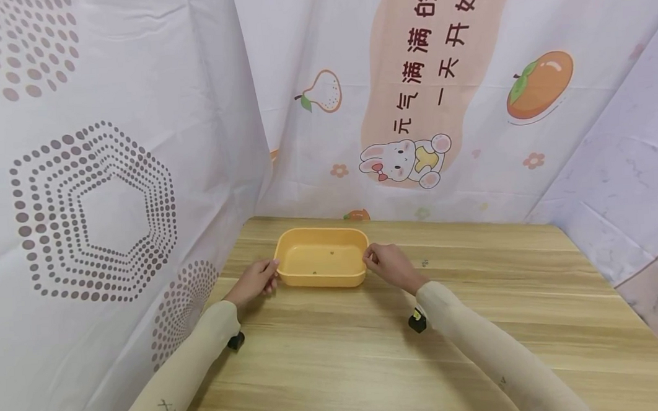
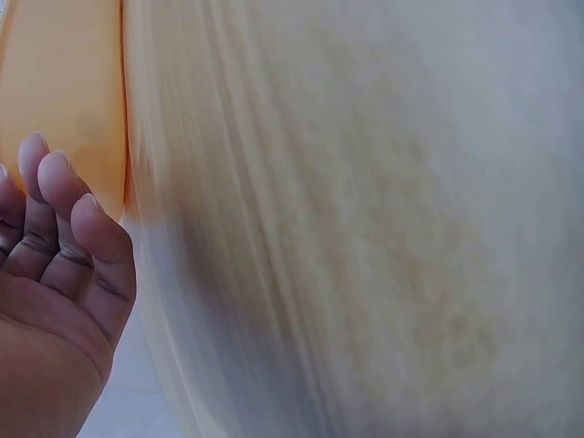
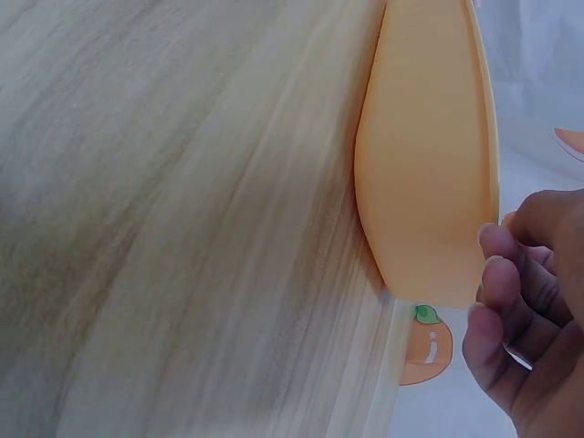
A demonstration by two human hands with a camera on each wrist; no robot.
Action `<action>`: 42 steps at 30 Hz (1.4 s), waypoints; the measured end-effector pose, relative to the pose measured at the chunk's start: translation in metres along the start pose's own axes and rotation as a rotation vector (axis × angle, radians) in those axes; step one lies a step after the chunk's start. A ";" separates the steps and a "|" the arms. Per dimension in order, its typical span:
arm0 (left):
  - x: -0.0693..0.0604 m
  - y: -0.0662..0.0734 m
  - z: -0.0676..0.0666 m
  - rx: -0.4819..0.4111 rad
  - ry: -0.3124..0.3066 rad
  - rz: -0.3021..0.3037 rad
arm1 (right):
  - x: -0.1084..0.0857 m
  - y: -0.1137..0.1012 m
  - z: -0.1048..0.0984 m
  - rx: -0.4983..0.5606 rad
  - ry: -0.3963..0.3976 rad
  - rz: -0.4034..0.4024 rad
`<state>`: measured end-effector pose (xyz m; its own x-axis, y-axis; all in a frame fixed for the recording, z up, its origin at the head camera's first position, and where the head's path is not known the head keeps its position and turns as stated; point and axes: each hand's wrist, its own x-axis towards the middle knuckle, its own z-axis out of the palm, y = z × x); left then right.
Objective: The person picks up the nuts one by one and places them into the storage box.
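Note:
A yellow-orange rectangular plastic basin point(image 1: 323, 281) with rounded corners sits on the wooden table toward its back edge. At its left end my left hand point(image 1: 254, 279) pinches the rim, thumb on top. My right hand point(image 1: 390, 264) pinches the rim at the opposite end. In the left wrist view, the left hand's point(image 2: 64, 265) fingers bend beside the basin wall point(image 2: 68, 73); its thumb is out of sight. The right wrist view has the right hand's point(image 3: 538, 301) thumb and index finger at the basin's point(image 3: 424, 164) rim. Inside, only tiny dark specks show.
The wood-grain table point(image 1: 337, 354) reaches forward and to the right. A white curtain with dotted patterns point(image 1: 118, 223) hangs close on the left. A printed cloth point(image 1: 327, 168) hangs behind the basin, and another cloth point(image 1: 628, 152) hangs on the right.

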<state>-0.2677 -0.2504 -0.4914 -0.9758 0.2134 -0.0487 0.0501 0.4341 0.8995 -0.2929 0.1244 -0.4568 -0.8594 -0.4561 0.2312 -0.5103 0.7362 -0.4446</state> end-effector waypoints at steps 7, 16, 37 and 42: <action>0.000 0.001 0.000 -0.009 -0.001 0.004 | -0.001 0.003 0.003 -0.009 0.000 0.001; -0.001 0.001 -0.001 0.002 0.000 0.002 | -0.004 0.002 0.001 0.003 -0.007 0.019; -0.006 0.007 0.000 -0.004 0.008 -0.028 | -0.013 0.013 -0.006 0.038 0.016 0.039; -0.006 0.005 0.000 0.002 0.006 -0.025 | -0.017 0.027 -0.007 0.008 0.016 0.070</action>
<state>-0.2620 -0.2494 -0.4863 -0.9780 0.1971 -0.0685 0.0260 0.4409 0.8972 -0.2925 0.1554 -0.4668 -0.8935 -0.3955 0.2127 -0.4485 0.7622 -0.4667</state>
